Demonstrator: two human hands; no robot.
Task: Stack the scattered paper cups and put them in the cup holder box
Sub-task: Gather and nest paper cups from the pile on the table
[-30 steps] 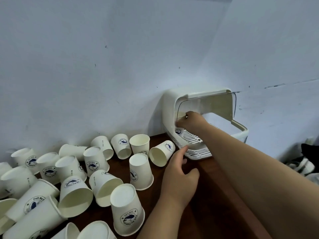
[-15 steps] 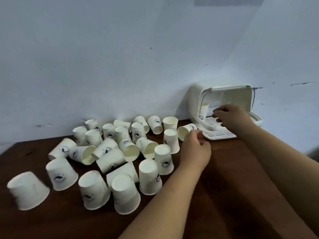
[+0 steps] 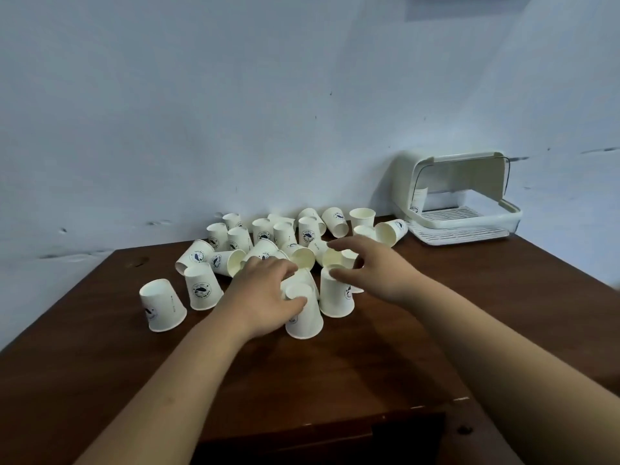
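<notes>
While left hand (image 3: 265,290) grasps an upturned cup (image 3: 303,313), right hand (image 3: 375,273) spread loose over neighbouring cup (image 3: 336,297), blue logos unreadable

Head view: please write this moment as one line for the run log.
left hand: on upside-down cup | right hand: on next cup | box: lid open, stack inside | many cups loose

The left hand (image 3: 265,290) hides cups behind it; cup logos (image 3: 201,290) are unreadably small.
</notes>
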